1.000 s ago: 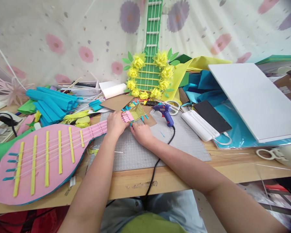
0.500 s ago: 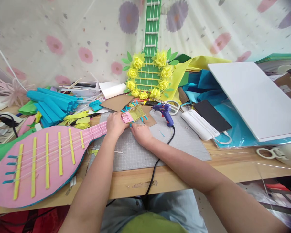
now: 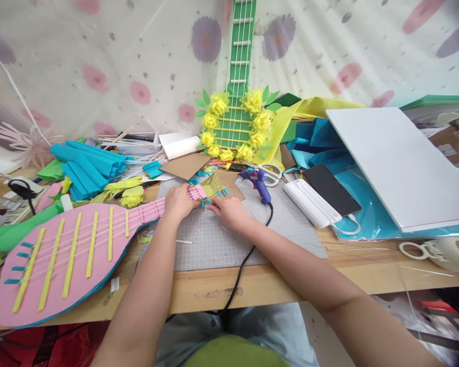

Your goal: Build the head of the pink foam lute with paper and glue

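Observation:
A pink craft-paper instrument, shaped like a pipa (image 3: 59, 270), lies slantwise across the left side of the table, with yellow strips, white strings and a teal edge. My left hand (image 3: 180, 203) wraps around its narrow neck near the head end. Beyond it, the olive-yellow headpiece (image 3: 213, 185) tapers away, with small blue pegs (image 3: 225, 192) sticking out of its sides. My right hand (image 3: 231, 211) sits just below the headpiece, its fingertips pressed together beside the near-side pegs. Whatever those fingertips hold is too small to make out.
A blue glue gun (image 3: 258, 183) rests on the grey cutting mat (image 3: 275, 239), its black cord running to the table's front edge. Scissors (image 3: 273, 173), a white power bank (image 3: 311, 203) and a phone (image 3: 331, 189) lie rightward. Behind stands a green paper instrument (image 3: 235, 130) with yellow flowers.
My right hand has shifted slightly right and away from the headpiece's near side. The left hand keeps its hold on the neck. The whole view has tilted a little.

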Demonstrator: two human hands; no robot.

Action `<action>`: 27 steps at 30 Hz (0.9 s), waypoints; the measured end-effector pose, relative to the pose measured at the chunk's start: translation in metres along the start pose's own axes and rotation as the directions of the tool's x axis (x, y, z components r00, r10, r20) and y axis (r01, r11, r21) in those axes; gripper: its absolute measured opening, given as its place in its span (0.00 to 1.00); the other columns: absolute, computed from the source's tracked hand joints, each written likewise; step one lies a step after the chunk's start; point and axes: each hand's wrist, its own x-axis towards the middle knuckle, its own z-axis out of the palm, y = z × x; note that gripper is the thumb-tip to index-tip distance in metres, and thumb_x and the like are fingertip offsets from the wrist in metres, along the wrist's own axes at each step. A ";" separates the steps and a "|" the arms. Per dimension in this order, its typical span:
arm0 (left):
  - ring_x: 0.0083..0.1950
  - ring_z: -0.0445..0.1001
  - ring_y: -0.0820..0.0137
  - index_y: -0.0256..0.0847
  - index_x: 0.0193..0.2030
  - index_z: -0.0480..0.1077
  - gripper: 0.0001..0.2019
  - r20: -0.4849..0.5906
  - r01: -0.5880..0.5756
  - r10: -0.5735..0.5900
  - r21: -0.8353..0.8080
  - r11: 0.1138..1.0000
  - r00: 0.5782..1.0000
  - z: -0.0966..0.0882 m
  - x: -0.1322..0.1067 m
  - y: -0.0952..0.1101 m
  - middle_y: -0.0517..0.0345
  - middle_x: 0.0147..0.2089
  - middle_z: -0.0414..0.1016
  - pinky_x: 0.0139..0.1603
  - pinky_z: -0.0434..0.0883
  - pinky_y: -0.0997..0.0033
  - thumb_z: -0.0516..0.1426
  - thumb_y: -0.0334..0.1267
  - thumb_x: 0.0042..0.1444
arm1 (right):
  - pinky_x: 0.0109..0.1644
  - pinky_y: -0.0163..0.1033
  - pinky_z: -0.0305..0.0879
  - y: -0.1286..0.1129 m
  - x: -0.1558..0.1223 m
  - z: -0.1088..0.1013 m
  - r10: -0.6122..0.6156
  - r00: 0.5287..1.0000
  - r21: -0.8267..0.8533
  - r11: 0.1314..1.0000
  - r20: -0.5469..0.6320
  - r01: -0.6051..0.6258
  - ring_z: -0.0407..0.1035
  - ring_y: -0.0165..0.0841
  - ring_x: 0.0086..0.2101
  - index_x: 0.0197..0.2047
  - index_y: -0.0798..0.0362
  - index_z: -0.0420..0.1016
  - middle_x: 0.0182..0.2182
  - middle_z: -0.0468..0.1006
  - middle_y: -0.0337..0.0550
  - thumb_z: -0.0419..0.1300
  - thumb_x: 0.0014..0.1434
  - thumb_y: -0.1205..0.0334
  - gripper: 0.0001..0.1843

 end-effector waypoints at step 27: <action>0.55 0.68 0.58 0.39 0.55 0.61 0.38 0.204 -0.025 0.071 -0.219 0.975 0.976 -0.027 -0.009 -0.018 0.46 0.57 0.66 0.51 0.66 0.64 0.66 0.45 0.34 | 0.25 0.34 0.46 0.118 -0.050 -0.012 0.133 0.989 0.565 0.811 0.071 -0.149 0.50 0.25 0.21 0.20 0.53 0.61 0.17 0.57 0.33 0.54 0.51 0.42 0.22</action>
